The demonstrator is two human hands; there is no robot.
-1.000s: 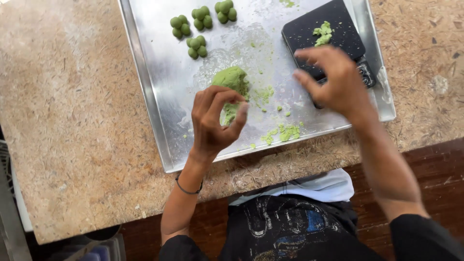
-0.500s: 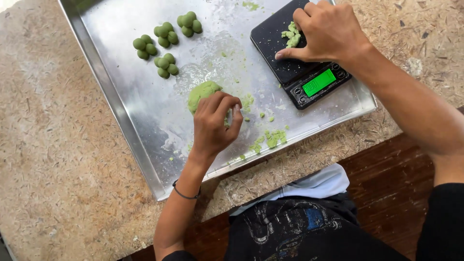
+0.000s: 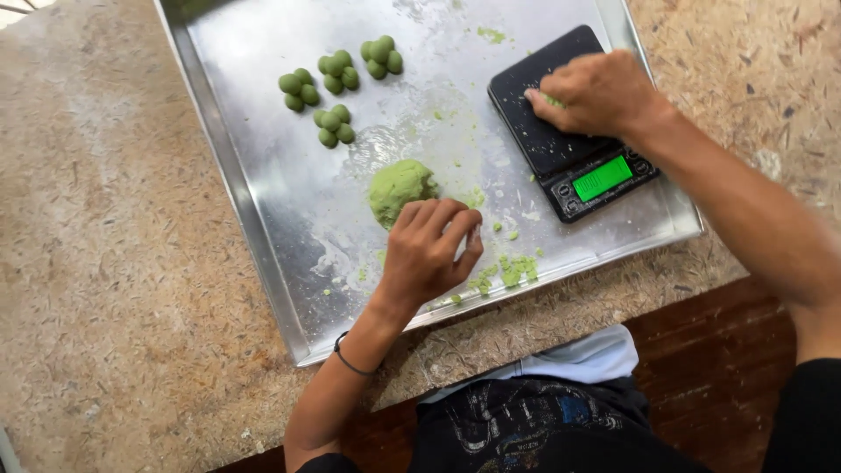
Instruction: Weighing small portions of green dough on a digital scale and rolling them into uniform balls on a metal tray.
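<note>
A lump of green dough (image 3: pixel 399 188) lies in the middle of a metal tray (image 3: pixel 254 79). My left hand (image 3: pixel 425 254) rests on the tray just in front of the lump, its fingers curled together and touching the lump's near edge; nothing shows inside them. My right hand (image 3: pixel 600 92) lies on a black digital scale (image 3: pixel 561 158) with a lit green display, at the tray's right side. Its fingertips are pinched on a small green dough piece (image 3: pixel 552 102) on the scale's platform.
Several clusters of small green dough balls (image 3: pixel 334 126) sit at the tray's far left. Green crumbs (image 3: pixel 512 270) are scattered near the tray's front rim. The tray lies on a speckled chipboard table (image 3: pixel 105 263), whose front edge is close to my body.
My right hand moved from above the tray onto the scale and now presses on its platform. My left hand came down from a raised pinch to the tray beside the lump.
</note>
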